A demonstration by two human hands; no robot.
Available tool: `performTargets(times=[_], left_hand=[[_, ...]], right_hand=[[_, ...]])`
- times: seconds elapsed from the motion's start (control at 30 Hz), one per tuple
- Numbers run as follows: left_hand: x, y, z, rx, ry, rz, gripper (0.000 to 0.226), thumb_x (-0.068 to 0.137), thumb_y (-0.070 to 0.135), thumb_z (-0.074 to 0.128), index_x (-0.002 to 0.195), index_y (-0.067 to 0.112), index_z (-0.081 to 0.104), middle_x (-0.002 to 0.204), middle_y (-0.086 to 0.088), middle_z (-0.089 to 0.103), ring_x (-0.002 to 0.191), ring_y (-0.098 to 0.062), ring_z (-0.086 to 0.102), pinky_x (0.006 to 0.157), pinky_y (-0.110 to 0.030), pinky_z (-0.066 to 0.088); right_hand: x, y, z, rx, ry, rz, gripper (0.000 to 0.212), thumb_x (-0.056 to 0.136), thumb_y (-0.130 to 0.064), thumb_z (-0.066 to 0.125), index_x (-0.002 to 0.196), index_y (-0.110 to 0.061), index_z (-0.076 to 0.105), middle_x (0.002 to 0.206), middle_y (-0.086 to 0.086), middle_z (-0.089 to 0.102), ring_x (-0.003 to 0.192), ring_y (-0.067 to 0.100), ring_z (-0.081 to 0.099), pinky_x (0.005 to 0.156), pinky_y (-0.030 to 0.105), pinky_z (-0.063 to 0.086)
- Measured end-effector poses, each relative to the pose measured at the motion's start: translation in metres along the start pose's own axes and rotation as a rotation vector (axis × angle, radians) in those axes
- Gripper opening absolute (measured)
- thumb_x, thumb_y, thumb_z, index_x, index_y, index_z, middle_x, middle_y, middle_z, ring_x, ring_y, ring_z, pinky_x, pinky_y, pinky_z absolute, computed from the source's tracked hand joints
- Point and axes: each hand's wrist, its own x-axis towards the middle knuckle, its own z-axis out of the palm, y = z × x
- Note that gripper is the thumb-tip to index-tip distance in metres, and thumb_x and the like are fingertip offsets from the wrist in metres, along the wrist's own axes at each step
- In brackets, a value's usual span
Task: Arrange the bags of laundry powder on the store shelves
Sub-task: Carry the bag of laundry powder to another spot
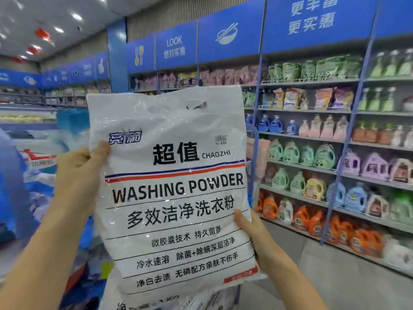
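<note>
A large white bag of washing powder with black lettering and a red and blue stripe is held upright in front of me, filling the middle of the view. My left hand grips its left edge at mid-height, thumb on the front. My right hand grips its lower right edge, thumb on the front. Another white bag of the same kind lies below it, only its top showing.
Store shelves run along the right, stocked with bottles of detergent and bagged goods under blue signs. At the left are blue packages in a low display and more shelving behind. Grey floor lies at the lower right.
</note>
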Motion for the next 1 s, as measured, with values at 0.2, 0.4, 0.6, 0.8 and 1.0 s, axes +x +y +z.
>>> performTargets(times=[0.2, 0.4, 0.6, 0.8, 1.0], left_hand=[[0.039, -0.052, 0.1, -0.095, -0.13, -0.079, 0.035, 0.095, 0.052, 0.044, 0.081, 0.036, 0.072, 0.083, 0.013, 0.075, 0.075, -0.007, 0.071, 0.067, -0.033, 0.054], [0.063, -0.121, 0.189, -0.119, -0.268, -0.137, 0.039, 0.079, 0.069, 0.045, 0.108, 0.05, 0.063, 0.112, 0.017, 0.068, 0.106, -0.013, 0.065, 0.091, -0.045, 0.048], [0.074, -0.184, 0.268, 0.031, -0.331, -0.332, 0.08, 0.064, 0.069, 0.066, 0.122, 0.017, 0.048, 0.114, 0.013, 0.048, 0.114, -0.02, 0.053, 0.096, -0.041, 0.041], [0.105, -0.223, 0.333, 0.139, -0.264, -0.362, 0.052, 0.063, 0.064, 0.059, 0.108, 0.041, 0.045, 0.107, 0.023, 0.058, 0.09, 0.012, 0.053, 0.066, -0.015, 0.041], [0.142, -0.279, 0.414, 0.282, 0.155, -0.26, 0.025, 0.09, 0.046, 0.056, 0.108, 0.035, 0.043, 0.099, 0.021, 0.052, 0.089, -0.003, 0.05, 0.079, -0.02, 0.04]], right_hand=[[0.092, 0.015, -0.091, 0.036, 0.011, -0.016, 0.078, 0.058, -0.052, 0.08, 0.122, -0.015, 0.057, 0.114, 0.011, 0.069, 0.104, 0.032, 0.065, 0.08, 0.042, 0.057], [0.204, 0.028, -0.179, 0.1, 0.076, -0.059, 0.044, 0.084, -0.034, 0.052, 0.122, -0.013, 0.057, 0.115, 0.013, 0.068, 0.104, 0.033, 0.065, 0.077, 0.041, 0.058], [0.306, 0.035, -0.242, 0.133, 0.056, -0.071, 0.044, 0.082, -0.037, 0.053, 0.12, -0.016, 0.059, 0.114, 0.013, 0.068, 0.103, 0.033, 0.066, 0.074, 0.041, 0.058], [0.411, 0.055, -0.293, 0.135, -0.039, -0.051, 0.049, 0.08, -0.039, 0.053, 0.123, -0.016, 0.057, 0.113, 0.011, 0.069, 0.101, 0.03, 0.067, 0.069, 0.037, 0.058], [0.523, 0.064, -0.333, 0.025, -0.162, -0.036, 0.071, 0.073, -0.052, 0.061, 0.136, -0.021, 0.047, 0.127, 0.005, 0.062, 0.114, 0.026, 0.06, 0.098, 0.049, 0.047]])
